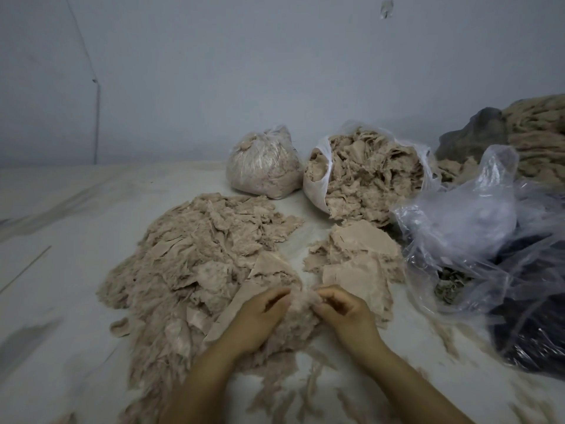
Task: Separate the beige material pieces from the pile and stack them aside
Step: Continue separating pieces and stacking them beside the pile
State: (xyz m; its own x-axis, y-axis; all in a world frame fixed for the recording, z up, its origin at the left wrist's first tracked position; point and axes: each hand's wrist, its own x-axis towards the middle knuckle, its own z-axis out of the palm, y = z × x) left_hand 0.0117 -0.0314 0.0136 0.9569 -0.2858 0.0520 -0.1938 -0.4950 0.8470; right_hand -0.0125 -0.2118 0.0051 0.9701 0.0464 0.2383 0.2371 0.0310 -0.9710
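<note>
Pinching one fluffy beige clump (301,310) between them, the left hand (260,316) and right hand (345,313) meet at the near edge of the big pile (195,258). A smaller stack (357,261) of flat pieces lies just right of it. Behind stand two bags of beige scraps: one tied bag (263,166), one open bag (367,175). Loose clear plastic (458,221) lies at right.

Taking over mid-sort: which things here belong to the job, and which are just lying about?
In the job:
- left hand and right hand, both pinching a fluffy clump
- big pile
- stack of flat pieces

Lying about:
- tied bag
- open bag
- loose clear plastic
</note>
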